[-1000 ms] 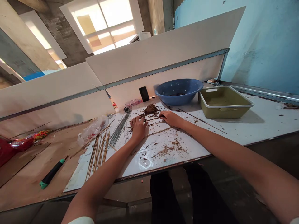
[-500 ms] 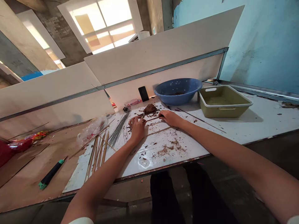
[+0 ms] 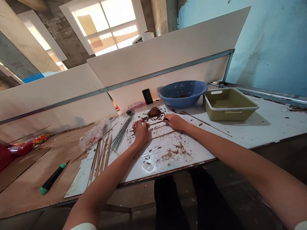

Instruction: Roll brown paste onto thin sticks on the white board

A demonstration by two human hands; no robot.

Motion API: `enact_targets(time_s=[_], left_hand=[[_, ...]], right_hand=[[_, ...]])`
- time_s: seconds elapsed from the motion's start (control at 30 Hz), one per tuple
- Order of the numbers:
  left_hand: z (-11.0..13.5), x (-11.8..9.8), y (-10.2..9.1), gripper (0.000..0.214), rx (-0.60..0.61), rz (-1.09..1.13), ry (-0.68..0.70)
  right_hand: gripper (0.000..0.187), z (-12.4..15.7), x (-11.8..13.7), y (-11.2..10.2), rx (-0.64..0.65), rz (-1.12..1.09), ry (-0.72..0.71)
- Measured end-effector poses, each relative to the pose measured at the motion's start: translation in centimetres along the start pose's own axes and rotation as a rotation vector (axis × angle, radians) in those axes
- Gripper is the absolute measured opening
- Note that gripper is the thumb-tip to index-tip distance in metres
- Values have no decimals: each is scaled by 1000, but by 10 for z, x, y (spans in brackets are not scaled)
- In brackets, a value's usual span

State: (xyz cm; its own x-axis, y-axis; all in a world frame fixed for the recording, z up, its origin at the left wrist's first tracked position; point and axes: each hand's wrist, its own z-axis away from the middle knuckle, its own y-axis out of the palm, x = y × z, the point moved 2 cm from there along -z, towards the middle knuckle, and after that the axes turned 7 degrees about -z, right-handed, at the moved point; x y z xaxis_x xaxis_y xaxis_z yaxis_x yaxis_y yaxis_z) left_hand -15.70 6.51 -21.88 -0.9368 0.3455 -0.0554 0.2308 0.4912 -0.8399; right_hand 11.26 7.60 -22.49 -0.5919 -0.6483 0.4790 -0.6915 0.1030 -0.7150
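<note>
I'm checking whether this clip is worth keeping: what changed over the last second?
Almost nothing. The left hand and right hand stay on the white tabletop with the thin brown stick between them, shifting only slightly; nothing is visibly taken hold of or let go. The view sits a little differently. The brown lump, blue basin and olive tray stayed put.

Bare left hand [image 3: 141, 132] and right hand [image 3: 174, 122], bare forearms [image 3: 240, 156], white sleeve cuffs [image 3: 83, 226] at both lower corners of view, black trousers [image 3: 211, 198].
</note>
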Motion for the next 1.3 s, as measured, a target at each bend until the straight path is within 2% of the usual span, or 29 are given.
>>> enact_targets(time_s=[0.2, 0.3, 0.37, 0.47, 0.63, 0.87, 1.03, 1.17, 1.3], left_hand=[[0, -1, -2, 17, -28, 14, -9], [-1, 0, -1, 12, -9, 12, -13], [0, 0, 0, 6, -6, 7, -10], [0, -1, -2, 7, -20, -3, -28], [0, -4, -6, 26, -19, -6, -54], [-1, -3, -3, 24, -16, -4, -49], [-1, -1, -2, 18, -26, 17, -44], [-1, -3, -5, 26, -29, 44, -49], [-1, -6, -10, 21, -17, 51, -35]], right_hand=[[9, 0, 1, -1, -8, 0, 5], [13, 0, 3, -2, -1, 6, 22], [7, 1, 3, -3, 1, 4, 30], [7, 1, 4, -4, -8, 2, 23], [11, 1, 3, -3, -4, -3, 23], [15, 0, 2, -3, -2, 3, 18], [10, 0, 0, -2, -17, 6, 16], [16, -1, -2, -1, -1, 32, 17], [19, -1, -3, -2, -8, 39, 42]])
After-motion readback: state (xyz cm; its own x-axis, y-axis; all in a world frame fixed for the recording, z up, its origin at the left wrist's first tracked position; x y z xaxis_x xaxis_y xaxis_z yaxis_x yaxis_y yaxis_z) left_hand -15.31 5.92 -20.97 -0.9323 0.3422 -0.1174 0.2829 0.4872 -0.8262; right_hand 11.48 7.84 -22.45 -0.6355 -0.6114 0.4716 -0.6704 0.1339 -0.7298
